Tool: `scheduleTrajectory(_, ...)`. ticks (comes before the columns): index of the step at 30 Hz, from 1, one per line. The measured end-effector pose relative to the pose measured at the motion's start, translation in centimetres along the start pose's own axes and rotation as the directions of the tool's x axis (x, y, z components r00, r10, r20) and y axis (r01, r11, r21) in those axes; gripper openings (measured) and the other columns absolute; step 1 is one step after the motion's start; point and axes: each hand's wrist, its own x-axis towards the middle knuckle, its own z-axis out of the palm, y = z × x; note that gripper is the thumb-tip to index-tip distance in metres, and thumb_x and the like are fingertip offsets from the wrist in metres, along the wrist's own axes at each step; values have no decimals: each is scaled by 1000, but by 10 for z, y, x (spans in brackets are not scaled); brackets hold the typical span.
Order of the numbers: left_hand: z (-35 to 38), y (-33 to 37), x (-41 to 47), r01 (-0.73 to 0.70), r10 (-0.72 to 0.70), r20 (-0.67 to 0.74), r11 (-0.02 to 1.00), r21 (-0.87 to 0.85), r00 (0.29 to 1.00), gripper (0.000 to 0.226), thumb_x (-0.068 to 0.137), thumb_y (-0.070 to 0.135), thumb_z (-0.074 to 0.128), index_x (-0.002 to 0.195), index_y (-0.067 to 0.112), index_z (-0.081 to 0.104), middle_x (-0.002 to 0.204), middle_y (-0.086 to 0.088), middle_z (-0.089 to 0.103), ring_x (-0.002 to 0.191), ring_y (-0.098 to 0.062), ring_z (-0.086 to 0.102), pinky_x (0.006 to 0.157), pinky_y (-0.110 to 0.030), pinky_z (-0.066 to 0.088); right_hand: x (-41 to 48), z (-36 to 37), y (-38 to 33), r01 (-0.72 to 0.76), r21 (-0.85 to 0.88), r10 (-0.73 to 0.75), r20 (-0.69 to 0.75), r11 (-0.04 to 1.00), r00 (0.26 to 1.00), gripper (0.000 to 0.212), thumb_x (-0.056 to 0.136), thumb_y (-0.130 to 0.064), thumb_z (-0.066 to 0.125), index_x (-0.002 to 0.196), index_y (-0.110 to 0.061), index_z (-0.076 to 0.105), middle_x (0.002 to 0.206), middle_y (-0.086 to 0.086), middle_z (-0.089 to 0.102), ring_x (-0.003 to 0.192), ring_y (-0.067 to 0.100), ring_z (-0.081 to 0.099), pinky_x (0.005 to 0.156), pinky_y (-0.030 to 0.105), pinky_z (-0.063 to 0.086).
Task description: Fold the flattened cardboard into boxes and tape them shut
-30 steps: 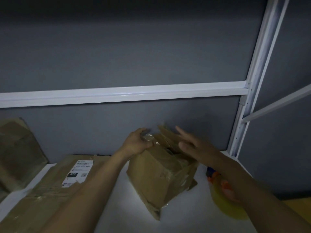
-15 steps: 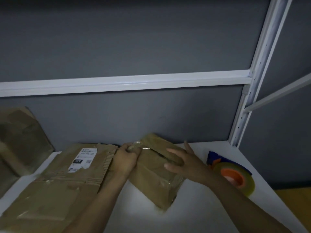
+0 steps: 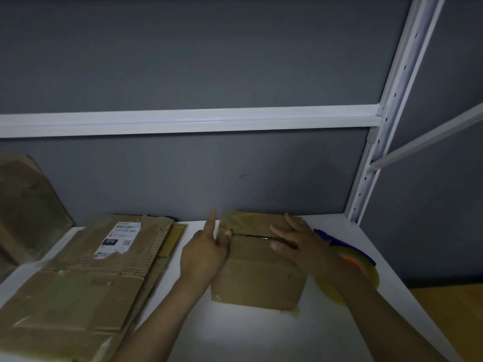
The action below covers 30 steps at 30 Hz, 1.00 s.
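from my remote seat i see the cardboard box (image 3: 258, 270) sitting on the white shelf (image 3: 261, 335), close to the grey back panel (image 3: 183, 61) and roughly mid-frame. its two top flaps are folded down and nearly meet, with a thin dark seam (image 3: 251, 234) running left to right between them. the far flap carries a glossy strip of old tape (image 3: 243, 220).

my left hand (image 3: 206, 253) is against the box's left side. the index finger (image 3: 211, 223) points straight up and away, and the thumb (image 3: 226, 235) presses on the top at the left end of the seam. nothing is gripped; the hand is open. my right hand (image 3: 305, 244) lies flat on the top flaps with spread, straight fingers laid across the right end of the seam, also open, pressing down.

just right of the box, partly hidden by my right forearm, lies a roll of clear yellowish tape (image 3: 372, 276) with an orange core (image 3: 351, 258). a blue object (image 3: 337, 240) lies behind it; i cannot tell what it is.

to the left lies a stack of flattened cardboard (image 3: 78, 288), the top sheet bearing a white shipping label (image 3: 119, 239). another brown sheet (image 3: 26, 205) leans against the panel at the far left. a white rail (image 3: 183, 120) crosses the panel and meets a perforated white upright (image 3: 379, 152) on the right.
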Motion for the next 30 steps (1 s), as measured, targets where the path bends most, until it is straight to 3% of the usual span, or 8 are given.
scheduleTrajectory(3,1,2,6,-382,444,-140,865,326,885,49,100,46,35,147,33,36,150,-23,32,132,-47,39,105,-54,36,5,-1,4,2,2,-2,-6,1000,1000,56,88,-67,38,141,-51,31,158,-18,-7,147,19,-10,120,45,0)
scheduleTrajectory(6,-1,22,10,-653,596,271,654,383,756,100,78,81,-11,148,28,36,160,-8,19,148,-29,11,119,-43,3,9,-2,4,16,-5,-16,-12,1000,1000,51,92,-62,39,141,-47,36,159,-16,-2,147,15,-3,120,41,4)
scheduleTrajectory(11,16,32,4,-546,425,355,734,404,833,121,50,84,-36,152,39,11,162,4,9,149,-17,4,118,-33,-3,-12,-6,29,31,148,18,-317,989,948,40,99,-43,42,135,-30,52,149,-11,36,138,12,33,115,31,25)
scheduleTrajectory(13,19,33,5,-512,406,320,748,422,856,122,48,82,-39,151,42,12,162,8,9,149,-16,5,118,-33,-1,-25,-10,60,-129,102,163,-482,986,861,42,99,-37,47,138,-24,49,141,-4,49,130,18,45,108,29,32)
scheduleTrajectory(18,29,41,7,-465,357,311,775,428,881,118,50,84,-35,151,45,13,162,8,7,149,-18,4,119,-38,1,-37,-15,122,-552,-218,467,-343,805,815,51,101,-27,40,148,-14,26,134,7,53,117,22,54,94,33,44)
scheduleTrajectory(21,32,43,7,-441,340,292,785,434,894,117,51,85,-32,150,45,13,162,10,5,149,-16,3,120,-37,0,-36,-7,138,-530,-203,430,-386,824,816,25,97,-21,46,120,-12,51,118,7,61,105,22,60,84,30,48)
scheduleTrajectory(25,32,44,6,-438,335,293,780,447,895,117,50,87,-31,150,45,16,161,11,6,149,-14,4,120,-35,1,-45,-4,134,-456,-24,393,-470,889,791,13,92,-19,56,98,-9,54,97,9,62,87,24,62,66,28,45)
scheduleTrajectory(30,27,49,6,-447,288,387,787,425,876,120,49,92,-24,151,41,12,162,6,1,149,-16,-1,120,-35,-4,-59,-36,86,-286,284,402,-700,915,590,29,87,-34,67,86,-15,46,75,-2,46,61,7,43,48,19,26)
